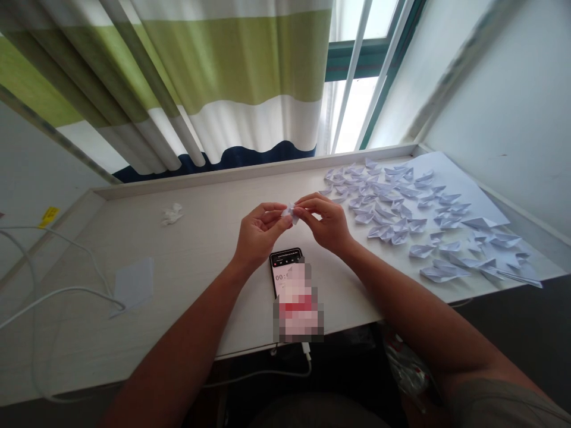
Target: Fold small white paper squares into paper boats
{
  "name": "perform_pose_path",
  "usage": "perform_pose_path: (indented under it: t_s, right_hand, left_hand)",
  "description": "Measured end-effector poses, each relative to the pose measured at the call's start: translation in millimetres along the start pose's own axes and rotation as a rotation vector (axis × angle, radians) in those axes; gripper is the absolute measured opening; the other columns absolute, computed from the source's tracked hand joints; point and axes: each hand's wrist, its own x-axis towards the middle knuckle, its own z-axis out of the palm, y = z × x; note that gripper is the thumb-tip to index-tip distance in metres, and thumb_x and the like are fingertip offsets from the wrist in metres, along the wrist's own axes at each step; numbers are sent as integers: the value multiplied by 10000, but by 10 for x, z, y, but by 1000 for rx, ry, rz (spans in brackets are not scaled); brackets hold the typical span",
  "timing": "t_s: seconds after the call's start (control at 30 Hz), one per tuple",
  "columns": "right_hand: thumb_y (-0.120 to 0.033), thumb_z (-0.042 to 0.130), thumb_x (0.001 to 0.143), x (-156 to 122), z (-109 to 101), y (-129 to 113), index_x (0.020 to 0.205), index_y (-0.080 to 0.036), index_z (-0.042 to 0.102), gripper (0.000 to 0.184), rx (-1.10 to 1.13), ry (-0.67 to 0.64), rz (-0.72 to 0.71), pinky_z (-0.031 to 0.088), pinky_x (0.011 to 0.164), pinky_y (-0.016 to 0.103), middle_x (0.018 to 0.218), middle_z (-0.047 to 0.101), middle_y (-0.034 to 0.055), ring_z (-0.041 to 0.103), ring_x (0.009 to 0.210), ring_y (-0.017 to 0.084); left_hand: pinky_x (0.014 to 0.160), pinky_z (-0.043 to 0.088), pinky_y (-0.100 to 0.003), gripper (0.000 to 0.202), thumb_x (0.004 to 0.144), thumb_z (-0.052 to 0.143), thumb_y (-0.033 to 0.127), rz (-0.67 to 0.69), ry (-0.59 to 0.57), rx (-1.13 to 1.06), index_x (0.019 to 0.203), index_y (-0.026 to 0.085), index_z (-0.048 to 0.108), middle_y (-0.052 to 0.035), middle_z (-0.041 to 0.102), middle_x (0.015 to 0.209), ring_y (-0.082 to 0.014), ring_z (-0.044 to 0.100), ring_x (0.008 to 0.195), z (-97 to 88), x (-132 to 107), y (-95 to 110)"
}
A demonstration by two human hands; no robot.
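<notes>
Between my two hands, above the middle of the white desk, is a small folded piece of white paper. My left hand pinches its left side with thumb and fingers. On the other side my right hand grips it between thumb and fingertips. The fingers cover much of the paper, so its exact shape cannot be made out. Just below the hands lies a phone with its screen lit, partly blurred out. To the right spread many small folded white paper boats, some overlapping.
A large white paper sheet lies under the boats at the right. At the left are a crumpled tissue, a stack of white paper and white cables. Another cable hangs at the desk's front edge. A curtain hangs behind.
</notes>
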Motion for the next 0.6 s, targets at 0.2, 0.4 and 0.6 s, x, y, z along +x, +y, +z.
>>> perform_pose_path:
  t_s: [0.2, 0.4, 0.6]
  right_hand:
    - [-408, 726, 1007, 5, 3, 3, 923, -256, 774, 181, 21, -31, -13, 656, 752, 357, 983, 747, 36, 719, 898, 177]
    - [-442, 717, 1005, 8, 3, -16, 1012, -270, 792, 188, 10, -103, 14, 656, 786, 362, 1016, 734, 36, 712, 932, 178]
    - [-479, 757, 968, -5, 45, -19, 915, -244, 783, 242, 142, -78, 180, 625, 757, 352, 897, 733, 22, 705, 833, 170]
  left_hand:
    - [868, 656, -366, 246, 845, 884, 383, 120, 41, 146, 1011, 209, 829, -64, 839, 972, -202, 792, 880, -11, -9, -58]
    - [761, 653, -327, 249, 861, 866, 436, 164, 141, 199, 935, 201, 828, -43, 817, 856, -181, 766, 756, 8, -15, -71]
    - [753, 659, -326, 229, 874, 858, 419, 160, 172, 221, 943, 202, 835, -47, 817, 884, -183, 761, 784, -7, -16, -102]
